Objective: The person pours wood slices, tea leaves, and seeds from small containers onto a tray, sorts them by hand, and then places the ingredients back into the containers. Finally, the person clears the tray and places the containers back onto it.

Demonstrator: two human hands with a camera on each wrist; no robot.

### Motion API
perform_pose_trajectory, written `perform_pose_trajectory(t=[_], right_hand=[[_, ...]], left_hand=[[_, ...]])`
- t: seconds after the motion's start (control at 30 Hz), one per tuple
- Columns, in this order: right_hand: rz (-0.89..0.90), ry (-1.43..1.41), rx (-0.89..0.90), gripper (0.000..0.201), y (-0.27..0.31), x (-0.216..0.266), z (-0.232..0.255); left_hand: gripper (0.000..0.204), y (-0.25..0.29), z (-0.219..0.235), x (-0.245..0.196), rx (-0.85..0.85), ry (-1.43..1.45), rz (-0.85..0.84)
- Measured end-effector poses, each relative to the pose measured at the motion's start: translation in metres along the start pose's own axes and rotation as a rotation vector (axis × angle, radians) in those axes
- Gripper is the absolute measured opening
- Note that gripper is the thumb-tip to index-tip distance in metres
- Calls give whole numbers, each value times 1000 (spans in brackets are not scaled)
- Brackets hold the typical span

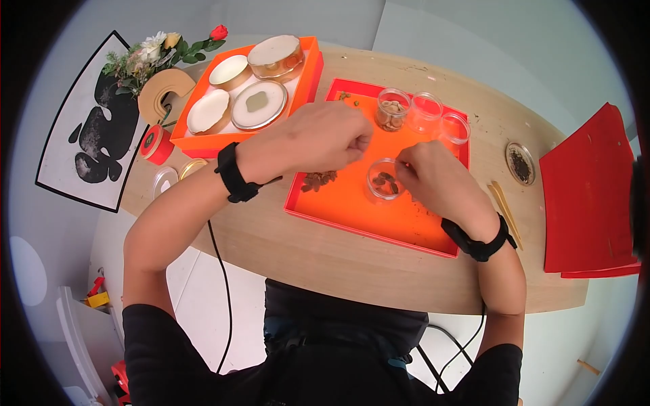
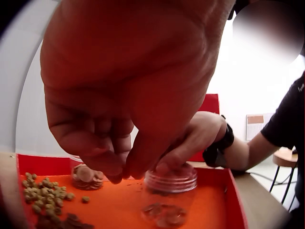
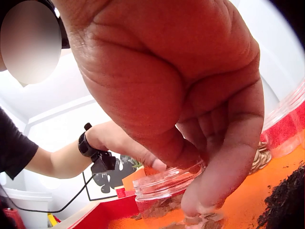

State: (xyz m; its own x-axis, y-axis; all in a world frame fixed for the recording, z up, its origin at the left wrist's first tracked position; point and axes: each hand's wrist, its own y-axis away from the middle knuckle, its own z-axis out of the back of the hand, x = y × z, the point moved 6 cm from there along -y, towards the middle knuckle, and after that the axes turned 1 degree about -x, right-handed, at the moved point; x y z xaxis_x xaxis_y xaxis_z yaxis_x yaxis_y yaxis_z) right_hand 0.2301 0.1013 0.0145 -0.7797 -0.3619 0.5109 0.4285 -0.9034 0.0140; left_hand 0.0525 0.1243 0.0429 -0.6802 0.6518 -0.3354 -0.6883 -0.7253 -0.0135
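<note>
In the head view my right hand (image 1: 437,179) grips the rim of a clear plastic jar (image 1: 384,189), standing on the orange tray (image 1: 352,210). In the right wrist view its thumb and index finger straddle the rim. Several flat brown pieces (image 2: 164,215) lie at the jar's bottom. Over the tray, to the jar's upper left, hovers my left hand (image 1: 325,139), fingers curled and thumb meeting the fingertips; nothing shows between them in the left wrist view (image 2: 128,109). Beneath it is a loose pile of brown pieces (image 1: 319,180).
Behind stand a jar of tan slices (image 1: 391,111) and two clear jars (image 1: 426,111). Greenish pellets (image 2: 45,193) lie on the tray. To the left is an orange box (image 1: 313,74) of round tins; to the right, a dish of dark bits (image 1: 520,164), wooden tongs (image 1: 506,210) and a red board (image 1: 586,196).
</note>
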Motion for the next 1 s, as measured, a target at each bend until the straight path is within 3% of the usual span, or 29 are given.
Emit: perform_pose_trajectory(t=[0.07, 0.3, 0.37, 0.4, 0.47, 0.6, 0.7, 0.8, 0.87, 1.0], right_hand=[[77, -57, -45, 22, 4, 7, 7], [65, 127, -132, 20, -7, 48, 37], [265, 197, -113, 16, -30, 64, 30], [260, 208, -117, 16, -45, 63, 26], [283, 170, 85, 11, -80, 61, 2], [308, 294, 131, 14, -121, 62, -28], [132, 420, 202, 21, -134, 53, -38], [190, 405, 256, 27, -127, 57, -41], [147, 470, 268, 29, -123, 58, -39], [249, 472, 247, 27, -125, 50, -46]], left_hand=[[9, 12, 1, 15, 28, -96, 129], [11, 38, 30, 35, -81, -66, 137], [14, 32, 41, 37, -132, -69, 161], [14, 30, 41, 39, -139, -66, 150], [17, 23, 43, 42, -231, -95, 110], [20, 16, 41, 48, -231, -156, 179], [22, 19, 50, 54, -300, -95, 215], [24, 19, 46, 65, -241, -43, 242], [26, 26, 51, 66, -416, -40, 125], [28, 27, 61, 63, -398, -24, 123]])
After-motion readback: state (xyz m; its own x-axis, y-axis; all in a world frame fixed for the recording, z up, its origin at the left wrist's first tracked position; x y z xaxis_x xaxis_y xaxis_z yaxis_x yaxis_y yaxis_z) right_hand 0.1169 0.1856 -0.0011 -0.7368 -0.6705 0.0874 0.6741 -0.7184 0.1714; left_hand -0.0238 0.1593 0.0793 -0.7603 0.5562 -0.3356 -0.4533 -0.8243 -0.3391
